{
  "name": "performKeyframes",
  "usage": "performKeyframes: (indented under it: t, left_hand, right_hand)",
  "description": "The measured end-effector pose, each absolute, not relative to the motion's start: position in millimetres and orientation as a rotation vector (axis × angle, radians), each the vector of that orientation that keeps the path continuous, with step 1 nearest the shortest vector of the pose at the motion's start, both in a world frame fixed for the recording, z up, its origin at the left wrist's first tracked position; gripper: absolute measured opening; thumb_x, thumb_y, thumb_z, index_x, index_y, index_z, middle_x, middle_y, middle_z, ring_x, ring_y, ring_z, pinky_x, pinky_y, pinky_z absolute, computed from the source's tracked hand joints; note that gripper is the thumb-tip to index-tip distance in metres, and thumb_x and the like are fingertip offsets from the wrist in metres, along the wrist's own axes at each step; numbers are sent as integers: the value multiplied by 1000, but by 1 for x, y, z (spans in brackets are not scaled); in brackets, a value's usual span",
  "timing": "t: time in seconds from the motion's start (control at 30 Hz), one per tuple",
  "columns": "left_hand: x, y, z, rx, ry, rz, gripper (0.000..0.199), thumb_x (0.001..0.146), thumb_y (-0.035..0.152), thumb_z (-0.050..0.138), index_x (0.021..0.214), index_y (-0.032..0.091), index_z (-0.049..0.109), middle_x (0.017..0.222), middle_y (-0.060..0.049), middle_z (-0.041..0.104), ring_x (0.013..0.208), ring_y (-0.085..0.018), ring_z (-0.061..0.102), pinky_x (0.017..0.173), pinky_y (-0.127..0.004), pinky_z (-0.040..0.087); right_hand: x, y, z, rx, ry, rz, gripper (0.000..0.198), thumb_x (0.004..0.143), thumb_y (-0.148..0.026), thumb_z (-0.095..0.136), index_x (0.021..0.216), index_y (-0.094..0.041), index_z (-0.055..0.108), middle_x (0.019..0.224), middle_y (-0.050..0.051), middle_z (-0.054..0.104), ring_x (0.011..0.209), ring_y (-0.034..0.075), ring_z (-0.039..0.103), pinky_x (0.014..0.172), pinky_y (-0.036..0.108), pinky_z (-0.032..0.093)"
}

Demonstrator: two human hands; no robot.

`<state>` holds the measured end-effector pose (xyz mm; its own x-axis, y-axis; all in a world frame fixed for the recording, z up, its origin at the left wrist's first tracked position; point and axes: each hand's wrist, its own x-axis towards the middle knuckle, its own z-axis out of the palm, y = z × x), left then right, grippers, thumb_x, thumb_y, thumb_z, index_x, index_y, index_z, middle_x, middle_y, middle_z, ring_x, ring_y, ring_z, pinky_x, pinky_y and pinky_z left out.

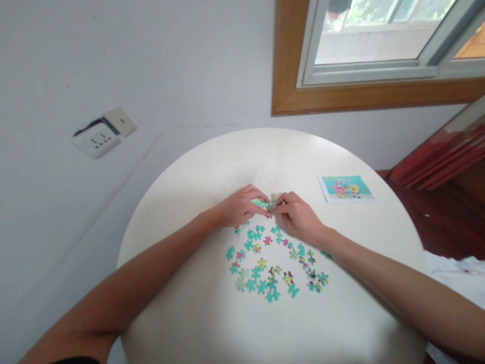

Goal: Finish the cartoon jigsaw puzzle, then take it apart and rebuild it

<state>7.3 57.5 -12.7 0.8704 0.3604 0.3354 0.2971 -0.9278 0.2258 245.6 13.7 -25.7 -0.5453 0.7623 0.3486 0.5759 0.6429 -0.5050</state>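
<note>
Both hands meet over a strip of joined jigsaw pieces (260, 203) near the middle of the table. My left hand (242, 206) lies around its left end, fingers along the far edge and thumb along the near one, holding it on the tabletop. My right hand (299, 216) is closed in a pinch at the strip's right end, on a jigsaw piece mostly hidden by the fingertips. A pink jigsaw piece (269, 215) shows just below the fingertips. Loose jigsaw pieces (255, 273), mostly turquoise with some pink and yellow, are scattered nearer to me.
A cartoon picture card (348, 189) lies at the right on the round white table (182, 303). The wall with a socket (97, 139) is to the left. A wood-framed window (371, 91) is beyond, and a red curtain (435, 156) hangs at the right.
</note>
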Motion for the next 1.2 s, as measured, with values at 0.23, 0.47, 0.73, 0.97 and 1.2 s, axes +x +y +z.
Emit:
performKeyframes:
  t: [0.23, 0.47, 0.73, 0.97, 1.2]
  left_hand:
    - [8, 57, -14, 2853, 519, 567, 33, 88, 6, 54, 102, 26, 75, 117, -8, 65, 109, -22, 52, 98, -40, 44]
    - [9, 48, 3, 2734, 700, 637, 18, 94, 22, 56, 105, 19, 70, 95, -8, 63, 96, -19, 54, 89, -33, 46]
    - [17, 27, 21, 2751, 632, 401, 14, 90, 31, 66, 99, 21, 70, 91, -4, 68, 85, -17, 56, 83, -32, 42]
    - [27, 13, 12, 2910, 598, 248, 27, 84, 46, 71, 81, 19, 69, 80, -4, 64, 81, -19, 56, 74, -31, 40]
    - [29, 13, 7, 2885, 591, 244, 23, 84, 42, 71, 87, 19, 70, 83, -3, 64, 85, -19, 58, 77, -31, 43]
  right_hand:
    - [245, 12, -21, -1026, -2359, 444, 47, 76, 4, 49, 100, -26, 77, 94, 8, 62, 93, 22, 52, 81, 34, 46]
    - [253, 16, -16, -1093, -2153, 410, 39, 78, 3, 47, 95, -20, 74, 91, 8, 63, 91, 22, 53, 83, 35, 46]
    - [267, 26, -16, -1146, -2142, 392, 31, 81, -3, 49, 94, -18, 72, 91, 8, 64, 91, 23, 56, 86, 37, 45]
    - [265, 24, -17, -1170, -2161, 397, 25, 84, -7, 52, 94, -19, 71, 92, 8, 64, 91, 22, 57, 86, 37, 46]
    - [264, 23, -18, -1181, -2187, 423, 23, 85, -9, 53, 94, -18, 72, 94, 9, 65, 92, 23, 57, 86, 37, 45]
